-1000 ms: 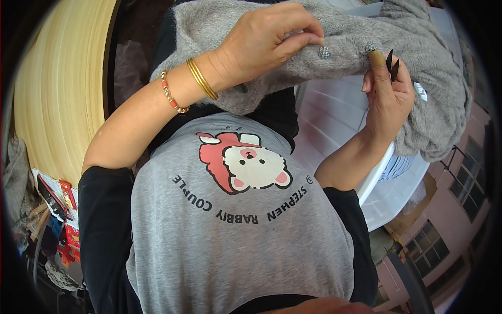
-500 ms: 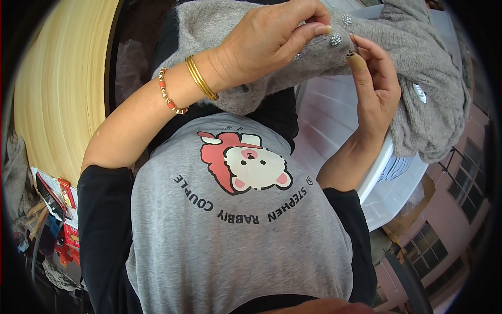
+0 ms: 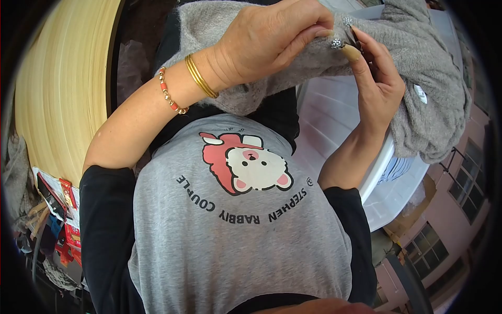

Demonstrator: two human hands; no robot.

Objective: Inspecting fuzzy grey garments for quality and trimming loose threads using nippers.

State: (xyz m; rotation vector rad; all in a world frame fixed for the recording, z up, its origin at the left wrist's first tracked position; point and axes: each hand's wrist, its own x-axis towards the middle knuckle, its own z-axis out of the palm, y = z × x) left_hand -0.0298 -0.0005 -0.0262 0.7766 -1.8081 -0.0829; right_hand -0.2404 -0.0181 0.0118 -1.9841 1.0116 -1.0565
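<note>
A grey knitted garment (image 3: 308, 63) with sparkly round buttons lies across my lap and over a white tub. My left hand (image 3: 277, 39) is closed in a pinch beside one sparkly button (image 3: 336, 43); what its fingertips hold is too small to tell. Between the thumb and fingers of my right hand (image 3: 379, 78) are small dark snips (image 3: 355, 39), mostly hidden by the fingers. Their tips part around the cloth near that button. A second sparkly button (image 3: 347, 21) sits just beyond, by my right fingertip. The garment's sleeve and a white tag (image 3: 420, 94) hang to the right.
The white plastic tub (image 3: 374, 175) stands at my right, with a blue-striped item (image 3: 395, 168) showing by its rim. A pale wood-grain tabletop (image 3: 63, 89) curves along the left. Red packets (image 3: 70, 235) and mixed clutter sit at the lower left.
My right hand has moved slightly up, its snips now parted close to the button. My left hand stays pinched in nearly the same place.
</note>
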